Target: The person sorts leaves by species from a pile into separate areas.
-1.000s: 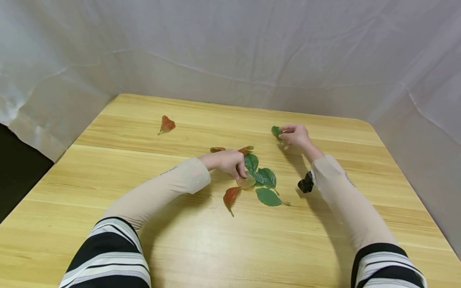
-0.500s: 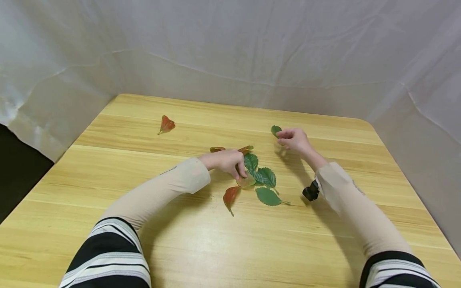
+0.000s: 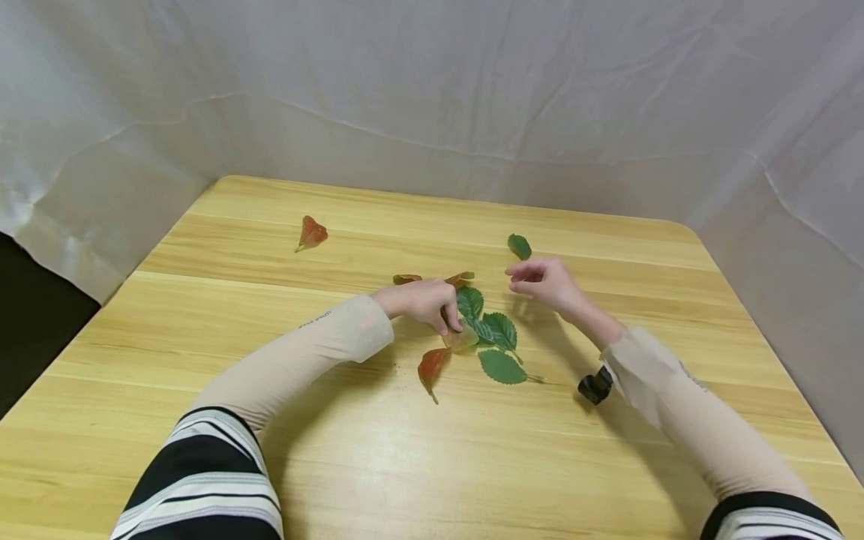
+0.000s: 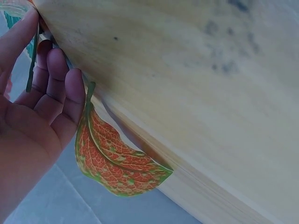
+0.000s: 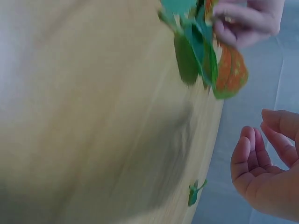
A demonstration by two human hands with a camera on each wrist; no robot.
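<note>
My left hand [image 3: 432, 306] rests at the table's middle, fingers curled down onto the stems of a fanned bunch of leaves [image 3: 498, 334]. That bunch holds green leaves and a red leaf [image 3: 430, 367]. In the left wrist view a green stem runs between the fingers of the left hand [image 4: 37, 107], with an orange-red leaf [image 4: 117, 163] beside them. My right hand [image 3: 536, 281] hovers just right of the bunch, holding nothing, fingers loosely bent. A small green leaf [image 3: 519, 246] lies alone behind it. The right hand [image 5: 261, 163] is seen apart from that leaf [image 5: 193, 192].
The wooden table [image 3: 378, 465] stands against a white cloth backdrop [image 3: 432, 97]. A single red leaf [image 3: 311, 233] lies at the far left. Two reddish leaves [image 3: 461, 279] lie just behind my left hand. The table's edges are close on the left and right.
My right hand let go of the small green leaf at the far side and drew back towards the bunch. The left hand and the bunch stayed put.
</note>
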